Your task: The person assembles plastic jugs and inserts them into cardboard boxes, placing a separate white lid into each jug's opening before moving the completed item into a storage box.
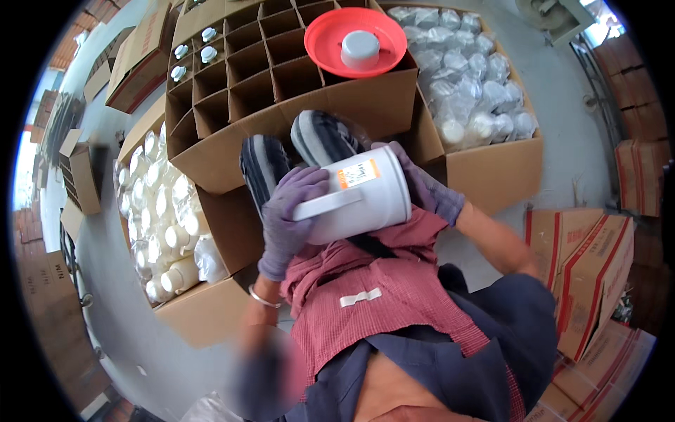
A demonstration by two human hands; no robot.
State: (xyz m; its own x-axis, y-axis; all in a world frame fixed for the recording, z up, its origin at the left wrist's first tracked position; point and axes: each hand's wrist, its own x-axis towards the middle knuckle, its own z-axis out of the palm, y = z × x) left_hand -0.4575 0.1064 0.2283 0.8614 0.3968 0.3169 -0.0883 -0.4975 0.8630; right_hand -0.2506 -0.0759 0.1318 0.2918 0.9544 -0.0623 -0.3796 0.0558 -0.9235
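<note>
A white cylindrical jug with a side handle and an orange-and-white label lies tilted over my lap. My left hand, in a purple-grey glove, is closed around its left end beside the handle. Gloved as well, my right hand grips the right end, its fingertips partly hidden behind the jug. Ahead of my hands stands a cardboard carton split by dividers into cells. Several capped pieces poke up from its left cells. A red round dish with a grey lid inside rests on the carton's right corner.
At the left, an open carton holds cream-coloured, plastic-wrapped containers. A right-hand carton is filled with clear-wrapped pieces. Closed cartons with red stripes stand at the lower right. My striped-covered feet are beneath the divided carton.
</note>
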